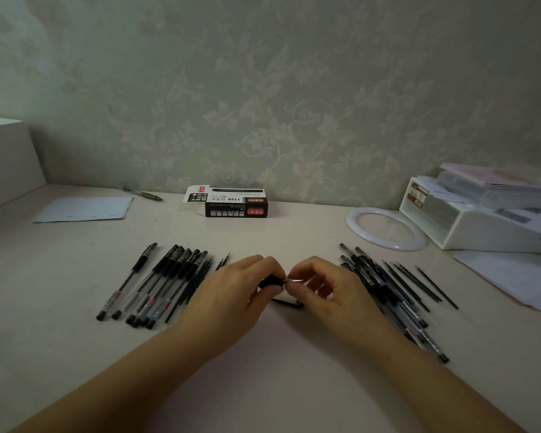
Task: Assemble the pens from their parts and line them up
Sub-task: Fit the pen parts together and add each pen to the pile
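Left hand (231, 289): seen at centre of desk, fingers curled round a black pen part (270, 281); part was gripped betw. thumb & fingertips.
Right hand (325, 289): seen just at 3 o'clock of left hand, thumb & forefinger pinched on a small metal tip (294, 279); other fingers were loosely curled.
Hands together: fingertips nearly touching; tip was held against end of black part. Whether the two were already joined could not be told.
Piece under hands: a dark thin piece (289, 303) was seen lying on desk at 6 o'clock of the fingertips, partly hidden; kind not made out.
Pens, left group (156, 285): a row of clear-barrelled pens w/ black caps was laid at 9 o'clock of hands, roughly parallel, slanted toward 1 o'clock. One pen lay a bit apart at the 9 o'clock edge of the row.
Thin rods nr left group (224, 260): a few black refills were seen at row's 3 o'clock side, just beyond left hand.
Parts, right pile (384, 292): barrels & pens were heaped at 3 o'clock of right hand, overlapping, slanted toward 11 o'clock.
Loose refills (436, 287): several thin black rods lay spread at 3 o'clock of the pile.
Box (231, 203): black-and-white carton, flap open, was set at 12 o'clock nr wall.
Paper (83, 209): sheets were laid at 10 o'clock; a pen (142, 193) lay beyond them.
Ring (386, 228): white ring lay flat at 2 o'clock.
Tray (481, 220): white organiser w/ papers stood at 2 o'clock, by the ring.
Desk (278, 354): pale top; both forearms were stretched across it.
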`<state>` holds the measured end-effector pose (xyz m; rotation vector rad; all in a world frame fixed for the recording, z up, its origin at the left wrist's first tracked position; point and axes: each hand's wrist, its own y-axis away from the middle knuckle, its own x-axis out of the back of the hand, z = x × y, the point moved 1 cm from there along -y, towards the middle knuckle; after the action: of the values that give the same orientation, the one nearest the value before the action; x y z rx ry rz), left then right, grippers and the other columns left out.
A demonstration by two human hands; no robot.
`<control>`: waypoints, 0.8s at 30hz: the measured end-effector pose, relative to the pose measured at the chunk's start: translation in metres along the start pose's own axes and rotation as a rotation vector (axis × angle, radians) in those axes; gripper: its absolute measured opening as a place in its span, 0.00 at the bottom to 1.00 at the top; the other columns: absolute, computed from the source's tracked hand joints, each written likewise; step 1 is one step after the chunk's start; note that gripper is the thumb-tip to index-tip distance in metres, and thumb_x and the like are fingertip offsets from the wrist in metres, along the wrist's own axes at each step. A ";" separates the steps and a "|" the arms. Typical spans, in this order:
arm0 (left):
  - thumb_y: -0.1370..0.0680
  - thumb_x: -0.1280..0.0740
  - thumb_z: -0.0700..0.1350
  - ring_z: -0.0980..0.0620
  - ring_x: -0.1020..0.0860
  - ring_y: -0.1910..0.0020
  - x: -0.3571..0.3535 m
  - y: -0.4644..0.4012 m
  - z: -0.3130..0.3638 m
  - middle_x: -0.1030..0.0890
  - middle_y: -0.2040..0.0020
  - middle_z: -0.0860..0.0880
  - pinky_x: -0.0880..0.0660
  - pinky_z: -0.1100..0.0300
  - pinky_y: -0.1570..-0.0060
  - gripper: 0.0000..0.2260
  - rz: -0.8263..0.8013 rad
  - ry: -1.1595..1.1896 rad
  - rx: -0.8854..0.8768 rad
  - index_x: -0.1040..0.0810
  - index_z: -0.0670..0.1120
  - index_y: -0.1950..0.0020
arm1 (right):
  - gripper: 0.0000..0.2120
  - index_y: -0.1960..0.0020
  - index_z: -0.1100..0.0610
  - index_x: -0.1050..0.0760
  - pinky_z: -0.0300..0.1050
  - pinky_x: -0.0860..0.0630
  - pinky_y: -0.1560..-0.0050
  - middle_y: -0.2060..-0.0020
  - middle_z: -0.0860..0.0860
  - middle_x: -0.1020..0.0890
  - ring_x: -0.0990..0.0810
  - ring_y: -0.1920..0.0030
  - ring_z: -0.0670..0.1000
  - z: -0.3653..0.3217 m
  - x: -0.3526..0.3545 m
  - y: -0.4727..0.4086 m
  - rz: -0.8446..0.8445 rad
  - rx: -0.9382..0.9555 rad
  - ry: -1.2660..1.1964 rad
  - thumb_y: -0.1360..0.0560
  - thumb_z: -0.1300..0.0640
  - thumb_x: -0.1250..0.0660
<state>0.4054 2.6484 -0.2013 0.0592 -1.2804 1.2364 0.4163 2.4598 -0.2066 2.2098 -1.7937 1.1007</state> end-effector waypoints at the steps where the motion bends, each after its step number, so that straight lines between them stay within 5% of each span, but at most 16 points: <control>1: 0.22 0.34 0.45 0.55 0.23 0.61 0.000 0.000 -0.001 0.22 0.57 0.57 0.25 0.52 0.62 0.02 -0.003 0.010 0.000 0.23 0.51 0.50 | 0.03 0.55 0.46 0.22 0.40 0.25 0.62 0.62 0.42 0.18 0.20 0.62 0.45 0.000 -0.001 0.000 -0.016 0.008 0.006 0.23 0.49 0.32; 5: 0.22 0.34 0.46 0.56 0.23 0.60 -0.001 0.000 0.001 0.23 0.56 0.58 0.24 0.53 0.61 0.02 -0.014 0.032 -0.026 0.24 0.52 0.49 | 0.16 0.64 0.51 0.25 0.39 0.29 0.64 0.70 0.46 0.21 0.24 0.68 0.44 0.000 -0.003 0.002 -0.011 0.028 -0.006 0.20 0.47 0.39; 8: 0.22 0.34 0.45 0.55 0.23 0.60 -0.002 0.000 0.000 0.22 0.56 0.57 0.24 0.54 0.61 0.03 -0.011 0.057 -0.027 0.24 0.51 0.49 | 0.10 0.56 0.48 0.22 0.37 0.26 0.62 0.63 0.43 0.18 0.21 0.63 0.44 0.000 -0.001 0.001 -0.022 0.008 -0.010 0.22 0.45 0.36; 11: 0.22 0.33 0.44 0.54 0.22 0.60 -0.003 0.000 -0.002 0.22 0.57 0.56 0.24 0.53 0.60 0.02 -0.001 0.073 -0.017 0.23 0.50 0.50 | 0.04 0.55 0.49 0.22 0.38 0.27 0.62 0.63 0.43 0.19 0.21 0.63 0.45 0.000 0.000 0.001 -0.029 0.031 -0.004 0.21 0.52 0.33; 18: 0.23 0.32 0.43 0.56 0.24 0.63 -0.001 -0.001 0.001 0.23 0.59 0.56 0.26 0.54 0.64 0.01 0.037 0.037 -0.049 0.22 0.48 0.52 | 0.12 0.58 0.57 0.24 0.54 0.30 0.63 0.69 0.57 0.25 0.29 0.67 0.52 -0.002 -0.003 0.001 -0.046 0.021 -0.114 0.19 0.53 0.38; 24: 0.23 0.32 0.45 0.58 0.25 0.62 -0.003 -0.002 0.001 0.23 0.58 0.59 0.25 0.58 0.62 0.02 0.066 0.025 0.020 0.23 0.51 0.52 | 0.14 0.53 0.50 0.23 0.36 0.28 0.63 0.62 0.44 0.20 0.23 0.64 0.45 -0.005 -0.001 0.002 0.045 0.012 0.006 0.23 0.40 0.38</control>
<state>0.4067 2.6456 -0.2022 0.0158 -1.2568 1.3030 0.4124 2.4628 -0.2043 2.1807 -1.8481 1.1289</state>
